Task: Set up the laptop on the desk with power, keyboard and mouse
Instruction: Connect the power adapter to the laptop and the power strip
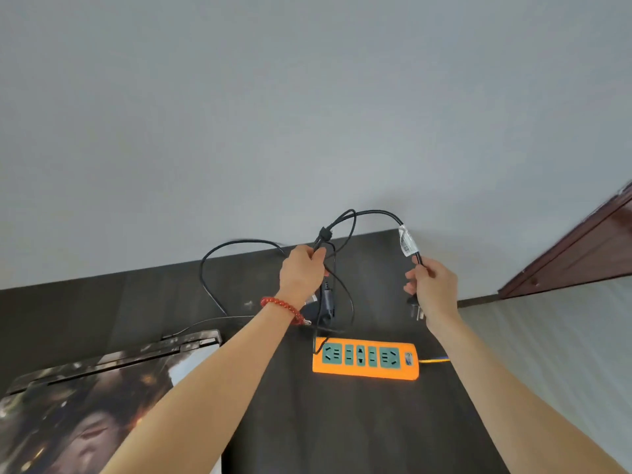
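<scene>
Hands gripping black power cable — above orange strip

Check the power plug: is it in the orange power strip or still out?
Out. The plug hangs below the right hand, above the desk, and every socket on the power strip looks empty.

On the table, the power strip lies at centre. The laptop sits at its 9 o'clock; the power cord loops at 12 o'clock, toward the wall.
</scene>
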{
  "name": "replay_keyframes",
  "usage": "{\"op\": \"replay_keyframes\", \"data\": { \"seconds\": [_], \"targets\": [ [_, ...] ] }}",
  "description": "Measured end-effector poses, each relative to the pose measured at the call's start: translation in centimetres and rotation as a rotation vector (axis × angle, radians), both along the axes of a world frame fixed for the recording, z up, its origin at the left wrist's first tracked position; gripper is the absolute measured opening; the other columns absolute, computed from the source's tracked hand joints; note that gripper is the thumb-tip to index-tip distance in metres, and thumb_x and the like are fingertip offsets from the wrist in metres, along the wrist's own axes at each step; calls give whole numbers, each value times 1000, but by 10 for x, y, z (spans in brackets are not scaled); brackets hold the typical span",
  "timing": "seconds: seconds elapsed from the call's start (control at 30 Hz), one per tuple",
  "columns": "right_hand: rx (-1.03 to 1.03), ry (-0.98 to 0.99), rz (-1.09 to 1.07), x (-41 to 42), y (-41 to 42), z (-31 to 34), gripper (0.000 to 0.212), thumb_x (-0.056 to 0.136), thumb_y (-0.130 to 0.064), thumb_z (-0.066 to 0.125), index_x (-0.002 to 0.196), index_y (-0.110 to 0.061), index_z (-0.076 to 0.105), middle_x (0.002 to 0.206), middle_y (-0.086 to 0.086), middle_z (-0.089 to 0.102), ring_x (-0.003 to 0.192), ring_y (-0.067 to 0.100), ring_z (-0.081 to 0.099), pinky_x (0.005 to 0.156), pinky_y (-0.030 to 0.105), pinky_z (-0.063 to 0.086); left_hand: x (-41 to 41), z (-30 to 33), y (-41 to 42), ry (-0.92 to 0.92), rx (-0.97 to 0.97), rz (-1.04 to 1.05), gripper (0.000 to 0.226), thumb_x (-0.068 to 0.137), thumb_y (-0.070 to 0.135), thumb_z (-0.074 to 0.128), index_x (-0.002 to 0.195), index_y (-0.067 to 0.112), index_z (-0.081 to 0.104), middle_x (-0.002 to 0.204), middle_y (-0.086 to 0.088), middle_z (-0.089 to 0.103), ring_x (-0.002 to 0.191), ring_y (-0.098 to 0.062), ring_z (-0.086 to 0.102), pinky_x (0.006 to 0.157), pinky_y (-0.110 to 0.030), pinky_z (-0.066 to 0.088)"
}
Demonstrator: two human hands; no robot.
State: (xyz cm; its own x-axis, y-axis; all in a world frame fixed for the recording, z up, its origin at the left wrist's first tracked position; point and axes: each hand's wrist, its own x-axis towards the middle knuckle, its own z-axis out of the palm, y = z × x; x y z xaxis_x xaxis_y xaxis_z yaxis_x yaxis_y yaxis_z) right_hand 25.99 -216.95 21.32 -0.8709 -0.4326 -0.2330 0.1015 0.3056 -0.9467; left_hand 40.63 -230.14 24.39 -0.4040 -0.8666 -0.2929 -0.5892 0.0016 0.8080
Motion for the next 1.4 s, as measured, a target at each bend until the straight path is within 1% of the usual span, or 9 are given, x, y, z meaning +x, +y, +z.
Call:
{"op": "replay_keyframes", "data": {
  "seconds": [0.27,0.37,0.5,0.67,0.8,1.0,1.1,1.23,1.4],
  "targets": [
    [47,214,-14,-55,-26,5,26,88,-7,40,95,-19,61,70,-3,59,58,15,50,54,31,45,-94,-19,-15,182,64,-50,14,94,12,39,107,8,39,108,-18,61,82,-31,55,74,-40,46],
    [61,243,-15,-66,-31,-1,22,88,-6,39,90,-15,60,68,-4,57,62,16,51,62,34,47,-104,-27,-24,74,-162,-210,23,94,15,44,115,6,39,104,-18,61,93,-37,59,71,-39,46],
    [66,212,-53,-72,-33,-15,24,90,-5,39,96,-8,62,65,-3,54,58,12,49,49,25,46,-92,-40,-17,-480,-716,-446,48,89,44,50,120,8,40,113,-9,55,105,-26,52,67,-37,47],
    [-140,152,-59,-66,-33,-2,23,92,-8,41,99,-17,61,66,-4,54,58,9,52,48,11,44,-44,-54,16,-457,-927,-457,94,66,64,65,137,12,32,129,-10,50,116,-27,49,89,-40,47],
    [-195,156,176,-39,-30,24,27,93,-6,42,89,-27,58,68,-3,57,58,8,56,58,13,49,-11,-55,18,-542,-643,-416,107,64,74,57,143,18,12,136,-7,33,123,-25,37,100,-38,36],
    [-8,256,414,18,-9,22,7,93,-24,47,92,-18,50,59,-6,45,51,8,43,52,19,40,51,-59,19,-215,-363,-185,36,78,35,68,103,18,50,112,-1,49,97,-18,53,82,-33,44],
    [274,220,425,31,-6,7,39,81,-49,60,98,-16,48,66,-10,47,71,9,51,64,20,39,75,-62,19,-79,-214,3,32,80,27,67,103,18,46,99,3,54,81,-15,57,68,-28,46],
    [423,127,545,35,-17,-10,34,82,-36,64,60,-17,45,56,-3,47,52,10,46,48,22,34,82,-60,12,19,-24,-159,54,85,22,62,133,22,35,114,7,53,76,-8,57,62,-14,41],
    [472,275,513,4,-41,-3,31,90,-26,54,62,-13,46,63,3,54,62,18,53,52,27,35,52,-45,7,113,158,-363,28,96,22,43,119,14,56,86,2,70,50,-3,53,45,-13,41]
  ]
}}
